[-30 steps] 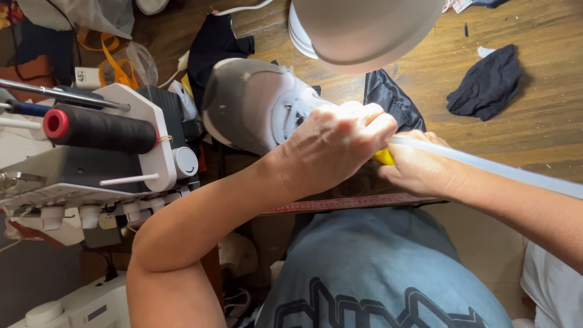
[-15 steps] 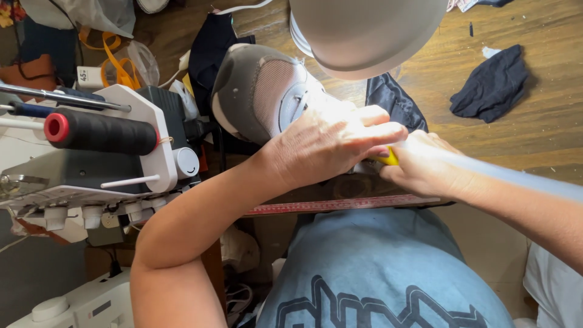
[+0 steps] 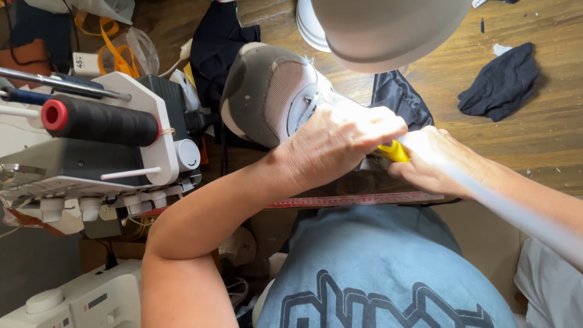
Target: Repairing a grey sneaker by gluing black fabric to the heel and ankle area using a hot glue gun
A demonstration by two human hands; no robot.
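Observation:
A grey and white shoe upper (image 3: 270,94) on a form lies in front of me under a bright lamp. My left hand (image 3: 334,143) rests over its near end, fingers wrapped on it. My right hand (image 3: 440,159) sits just to the right, closed on a yellow-handled tool (image 3: 393,150) whose tip points at the shoe under my left fingers. The tool's working end is hidden.
A lamp shade (image 3: 388,27) hangs above. A sewing machine (image 3: 91,158) with a black thread spool (image 3: 100,121) stands at left. A red ruler (image 3: 358,199) lines the table's near edge. Dark cloth pieces (image 3: 501,82) lie on the wooden floor.
The shoe has turned and shifted left, showing more of its grey toe. My left hand slid further over it while my right hand stayed close with the yellow tool.

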